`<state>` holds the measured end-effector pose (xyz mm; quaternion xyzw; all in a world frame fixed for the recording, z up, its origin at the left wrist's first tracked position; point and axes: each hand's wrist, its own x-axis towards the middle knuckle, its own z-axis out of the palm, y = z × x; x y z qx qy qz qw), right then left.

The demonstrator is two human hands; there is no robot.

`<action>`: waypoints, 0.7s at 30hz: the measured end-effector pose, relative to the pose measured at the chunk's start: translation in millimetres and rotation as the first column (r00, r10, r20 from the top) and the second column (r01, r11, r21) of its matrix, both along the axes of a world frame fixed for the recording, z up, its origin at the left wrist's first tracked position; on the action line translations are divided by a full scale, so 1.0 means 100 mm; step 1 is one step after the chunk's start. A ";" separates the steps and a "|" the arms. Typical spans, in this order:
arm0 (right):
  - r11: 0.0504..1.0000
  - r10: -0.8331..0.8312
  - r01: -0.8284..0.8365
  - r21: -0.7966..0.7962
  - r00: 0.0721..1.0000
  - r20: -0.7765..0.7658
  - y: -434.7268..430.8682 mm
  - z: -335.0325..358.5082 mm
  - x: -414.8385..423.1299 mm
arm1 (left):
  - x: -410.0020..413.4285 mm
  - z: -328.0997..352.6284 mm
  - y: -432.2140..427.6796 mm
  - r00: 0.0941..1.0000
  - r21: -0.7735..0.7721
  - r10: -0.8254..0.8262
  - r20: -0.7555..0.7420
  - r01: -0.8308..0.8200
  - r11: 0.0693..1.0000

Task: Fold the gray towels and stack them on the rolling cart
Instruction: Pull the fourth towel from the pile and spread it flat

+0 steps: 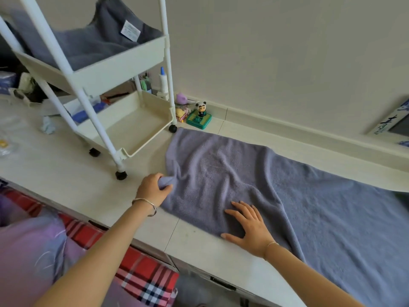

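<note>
A long gray towel (287,196) lies spread on the white counter (66,169), running off to the right. My left hand (152,188) grips a bunched piece of its left edge. My right hand (250,227) presses flat on the towel's near edge, fingers spread. The white rolling cart (124,60) stands at the back left. Its upper tray holds another gray towel (88,41) with a white label showing. Its lower tray (132,127) holds nothing.
Small toy figures, among them a panda (200,108) on a green base, stand against the wall beside the cart. A bottle (163,80) and clutter sit behind the cart. A box (391,122) leans at far right. Red plaid fabric (141,273) lies below the counter edge.
</note>
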<state>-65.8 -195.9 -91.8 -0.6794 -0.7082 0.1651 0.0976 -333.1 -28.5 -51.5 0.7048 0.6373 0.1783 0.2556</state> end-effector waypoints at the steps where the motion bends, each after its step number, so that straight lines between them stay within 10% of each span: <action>1: 1.000 -0.017 0.017 -0.001 1.000 -0.026 0.01 0.03 -0.03 | 0.00 0.07 -0.01 0.992 0.003 -0.044 0.117 0.044 0.999; 6: 0.999 -0.033 0.033 -0.011 0.997 -0.063 0.08 0.11 -0.12 | -0.02 0.33 0.06 0.876 0.033 -0.240 0.418 0.249 0.968; 13: 0.998 -0.068 0.066 -0.021 0.993 -0.100 0.12 0.11 -0.18 | -0.18 0.05 0.15 0.965 -0.262 -0.223 -0.135 0.183 0.948; 21: 0.996 -0.088 0.090 0.005 0.983 -0.162 0.18 0.10 -0.26 | -0.25 -0.10 0.12 0.949 -0.128 -0.262 -0.176 0.241 0.962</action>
